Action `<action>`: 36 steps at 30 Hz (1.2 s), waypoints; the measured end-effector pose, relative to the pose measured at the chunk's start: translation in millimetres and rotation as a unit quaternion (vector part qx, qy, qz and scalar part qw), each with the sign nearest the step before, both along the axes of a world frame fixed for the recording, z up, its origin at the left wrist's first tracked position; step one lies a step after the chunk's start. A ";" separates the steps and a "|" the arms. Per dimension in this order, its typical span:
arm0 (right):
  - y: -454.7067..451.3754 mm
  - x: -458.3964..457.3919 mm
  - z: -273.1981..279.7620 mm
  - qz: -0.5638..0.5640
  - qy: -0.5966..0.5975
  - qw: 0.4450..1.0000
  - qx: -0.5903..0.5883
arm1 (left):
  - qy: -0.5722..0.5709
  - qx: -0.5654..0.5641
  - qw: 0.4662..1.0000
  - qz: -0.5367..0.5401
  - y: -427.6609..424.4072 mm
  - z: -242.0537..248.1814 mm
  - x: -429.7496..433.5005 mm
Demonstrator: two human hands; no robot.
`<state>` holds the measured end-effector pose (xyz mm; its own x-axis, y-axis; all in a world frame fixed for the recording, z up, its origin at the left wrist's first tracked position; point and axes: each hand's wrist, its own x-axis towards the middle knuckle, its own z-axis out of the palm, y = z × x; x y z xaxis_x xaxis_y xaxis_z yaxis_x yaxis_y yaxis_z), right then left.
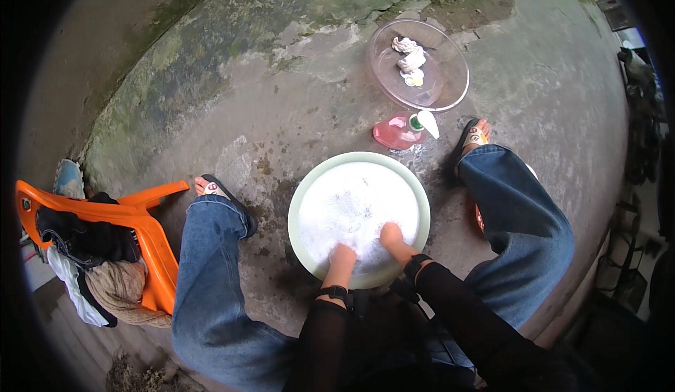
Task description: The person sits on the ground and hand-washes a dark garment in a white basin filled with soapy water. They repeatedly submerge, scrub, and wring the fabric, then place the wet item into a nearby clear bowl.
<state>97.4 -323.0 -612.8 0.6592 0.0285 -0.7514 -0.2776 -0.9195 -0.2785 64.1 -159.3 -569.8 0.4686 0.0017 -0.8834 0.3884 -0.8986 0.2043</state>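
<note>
A round pale green basin [296, 202] full of white suds [327, 197] stands on the ground between my legs. My left hand [343, 255] dips into the foam at the basin's near side, its fingers hidden. To the right, my right hand [391, 234] is also sunk in the suds, with only the back of the hand and the wrist showing. Whatever lies under the foam, or in either hand, is hidden. Beyond the basin is a clear bottle of pink liquid [396, 131] with a white pump top. A transparent basin [440, 83] farther off holds a twisted white cloth [412, 58].
An orange plastic chair [155, 255] at the left bears a black garment [89, 236] and a beige knitted cloth [118, 286]. My jeans-clad legs and sandalled feet flank the green basin. The concrete floor [211, 112] is wet in spots, with mossy, cracked patches farther away.
</note>
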 end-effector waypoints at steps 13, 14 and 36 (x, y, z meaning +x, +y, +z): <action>32.0 10.3 103.4 -0.232 -0.156 0.923 0.263 | 0.070 -0.276 0.641 0.713 1.7 34.8 -4.3; 38.8 8.7 117.7 -0.178 -0.206 0.914 0.300 | 0.145 -0.320 0.618 0.704 5.3 41.7 -2.8; 77.0 -46.3 238.9 -0.027 -0.348 0.899 0.263 | -0.190 -0.489 0.581 0.622 -10.1 184.4 -44.8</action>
<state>51.0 -246.0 -373.9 0.9757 0.2139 -0.0485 0.0919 -0.5995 -0.7951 19.2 -169.4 -385.4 0.8045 0.1323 -0.5791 0.3726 0.6469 0.6654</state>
